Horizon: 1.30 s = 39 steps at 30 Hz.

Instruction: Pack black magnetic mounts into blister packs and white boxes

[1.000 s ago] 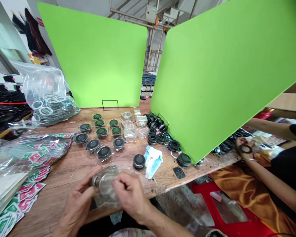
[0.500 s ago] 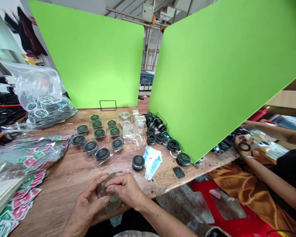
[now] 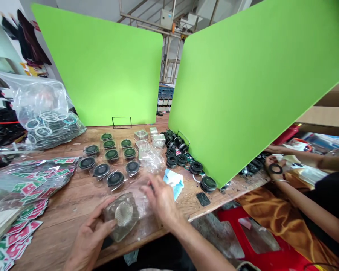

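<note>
My left hand [image 3: 94, 229] grips the left side of a clear plastic clamshell pack [image 3: 124, 214] low over the table's front edge. The pack is spread open, its round moulded cup facing up and a transparent flap reaching right. My right hand [image 3: 165, 199], smeared by motion, is just right of the pack, by the blue-and-white cloth [image 3: 173, 182]. A small dark patch shows between its fingers; whether it holds a black round part there is hidden. Beyond the hands, several clear packs with black round parts [image 3: 115, 180] stand in rows.
Empty clear packs [image 3: 151, 158] are heaped mid-table. Black rings [image 3: 196, 167] and a round stack [image 3: 208, 184] lie along the green panel [image 3: 228, 94]. Bags of rings [image 3: 51, 124] and printed cards [image 3: 45, 177] fill the left. A co-worker's hand [image 3: 275, 165] holds a black ring.
My right hand has left the pack and moved right, over where a black round stack stood. The pack, closed up between both hands before, now lies spread open in my left hand.
</note>
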### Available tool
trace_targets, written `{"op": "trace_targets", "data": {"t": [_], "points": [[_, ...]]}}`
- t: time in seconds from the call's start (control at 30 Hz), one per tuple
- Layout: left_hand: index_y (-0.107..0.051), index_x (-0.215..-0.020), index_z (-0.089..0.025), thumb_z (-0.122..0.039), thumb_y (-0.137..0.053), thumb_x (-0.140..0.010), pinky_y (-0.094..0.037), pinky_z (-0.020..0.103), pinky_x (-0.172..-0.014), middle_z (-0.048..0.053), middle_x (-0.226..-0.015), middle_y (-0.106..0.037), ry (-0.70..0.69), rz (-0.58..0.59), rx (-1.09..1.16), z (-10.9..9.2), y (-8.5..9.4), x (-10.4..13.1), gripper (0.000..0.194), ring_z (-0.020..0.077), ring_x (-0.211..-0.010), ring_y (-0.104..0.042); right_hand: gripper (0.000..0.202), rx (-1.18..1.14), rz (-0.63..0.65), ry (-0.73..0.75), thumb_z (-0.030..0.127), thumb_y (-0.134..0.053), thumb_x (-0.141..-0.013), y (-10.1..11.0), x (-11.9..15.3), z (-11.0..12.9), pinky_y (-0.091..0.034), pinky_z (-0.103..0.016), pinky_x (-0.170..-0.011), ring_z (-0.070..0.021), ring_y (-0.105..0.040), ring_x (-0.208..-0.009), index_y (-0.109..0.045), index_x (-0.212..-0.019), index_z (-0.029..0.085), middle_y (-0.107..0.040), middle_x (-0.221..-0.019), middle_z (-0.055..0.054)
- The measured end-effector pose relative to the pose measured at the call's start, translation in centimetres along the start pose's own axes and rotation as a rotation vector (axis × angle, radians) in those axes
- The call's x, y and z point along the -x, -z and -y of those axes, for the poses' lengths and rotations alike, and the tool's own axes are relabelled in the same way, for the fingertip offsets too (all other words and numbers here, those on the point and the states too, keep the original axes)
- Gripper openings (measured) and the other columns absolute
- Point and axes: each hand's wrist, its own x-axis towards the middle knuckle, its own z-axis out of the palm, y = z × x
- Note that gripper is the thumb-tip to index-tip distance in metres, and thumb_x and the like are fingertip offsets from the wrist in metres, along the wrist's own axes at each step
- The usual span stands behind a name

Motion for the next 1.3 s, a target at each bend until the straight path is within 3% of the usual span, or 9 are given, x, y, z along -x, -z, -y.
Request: {"op": "trace_targets", "data": {"t": [0.1, 0.3, 0.43, 0.57, 0.63, 0.8, 1.03, 1.2, 1.3], "points": [[-0.065, -0.108, -0.025, -0.033, -0.083, -0.050, -0.050, 0.030, -0.091, 0.005, -0.129, -0.057, -0.043, 0.060, -0.029, 0.7, -1.1, 1.0, 0.060, 0.0292, -0.120, -0.050, 0.013, -0.272, 0.204, -0.084, 0.017, -0.068, -0.077, -2.9, 2.0, 0.4, -0.042, -0.020, -0.064, -0.0123, -0.057, -0.073, -0.072, -0.087, 0.023, -0.061, -0.076, 0.001], [-0.069, -0.101, -0.027, -0.035, -0.082, -0.051, -0.050, 0.033, -0.091, 0.007, -0.130, -0.056, -0.062, 0.066, -0.084, 1.7, -0.4, 1.1, 0.053, 0.0314, -0.123, -0.048, 0.005, -0.593, 0.291, -0.198, 0.021, -0.072, -0.074, -5.8, 3.4, -0.5, -0.043, -0.019, -0.064, -0.0111, -0.057, -0.070, -0.076, -0.077, 0.023, -0.061, -0.069, 0.002], [-0.070, -0.100, -0.026, -0.033, -0.080, -0.054, -0.043, 0.038, -0.100, 0.008, -0.128, -0.058, -0.112, 0.081, -0.152, 2.1, 0.2, 0.3, 0.048, 0.0320, -0.126, -0.044, 0.009, -0.484, 0.344, -0.121, 0.024, -0.065, -0.080, -5.1, 2.6, -1.2, -0.042, -0.019, -0.061, -0.0105, -0.055, -0.066, -0.074, -0.079, 0.021, -0.059, -0.068, 0.001], [-0.072, -0.098, -0.026, -0.029, -0.077, -0.057, -0.037, 0.038, -0.106, 0.007, -0.122, -0.060, -0.206, 0.096, -0.171, 1.8, -0.7, 0.3, 0.042, 0.0301, -0.125, -0.045, 0.017, -0.053, 0.359, 0.145, 0.016, -0.051, -0.086, -4.6, 2.9, 0.1, -0.042, -0.024, -0.068, -0.0145, -0.056, -0.076, -0.066, -0.093, 0.018, -0.062, -0.083, -0.004], [-0.072, -0.097, -0.027, -0.027, -0.076, -0.058, -0.035, 0.038, -0.107, 0.006, -0.122, -0.060, -0.211, 0.083, -0.144, 1.4, -1.3, 0.5, 0.039, 0.0293, -0.125, -0.045, 0.016, 0.016, 0.312, 0.181, 0.014, -0.045, -0.085, -4.4, 3.2, 1.2, -0.040, -0.024, -0.065, -0.0139, -0.054, -0.073, -0.060, -0.083, 0.017, -0.060, -0.079, -0.003], [-0.070, -0.102, -0.027, -0.023, -0.075, -0.059, -0.034, 0.033, -0.107, 0.002, -0.131, -0.055, -0.046, 0.079, -0.028, 0.3, -1.1, 0.1, 0.044, 0.0273, -0.131, -0.037, 0.028, -0.227, 0.144, 0.027, 0.013, -0.044, -0.084, -2.1, 3.0, 2.3, -0.031, -0.020, -0.054, -0.0084, -0.042, -0.058, -0.037, -0.057, 0.019, -0.042, -0.060, 0.004], [-0.066, -0.105, -0.022, -0.022, -0.073, -0.055, -0.030, 0.036, -0.108, 0.003, -0.123, -0.062, 0.056, -0.061, 0.049, 0.0, -1.2, -1.0, 0.050, 0.0280, -0.127, -0.042, 0.023, -0.036, -0.202, -0.024, 0.020, -0.046, -0.086, 2.9, -0.3, -1.8, -0.034, -0.022, -0.058, -0.0106, -0.046, -0.060, -0.055, -0.066, 0.017, -0.049, -0.062, 0.002], [-0.065, -0.106, -0.019, -0.019, -0.066, -0.056, -0.024, 0.044, -0.110, 0.007, -0.128, -0.057, 0.031, -0.034, -0.079, 0.0, -1.1, -0.9, 0.050, 0.0309, -0.128, -0.040, 0.023, -0.028, -0.286, -0.108, 0.023, -0.047, -0.083, 3.2, -2.4, -4.1, -0.035, -0.022, -0.058, -0.0111, -0.047, -0.059, -0.057, -0.063, 0.017, -0.051, -0.061, 0.001], [-0.065, -0.108, -0.020, -0.023, -0.063, -0.060, -0.029, 0.047, -0.107, 0.009, -0.127, -0.057, 0.038, 0.009, -0.191, -0.5, -0.6, -0.5, 0.048, 0.0325, -0.126, -0.042, 0.025, -0.280, -0.158, -0.246, 0.030, -0.050, -0.082, 3.1, -2.4, -3.7, -0.034, -0.021, -0.049, -0.0097, -0.041, -0.050, -0.053, -0.061, 0.017, -0.046, -0.053, 0.004]]}}
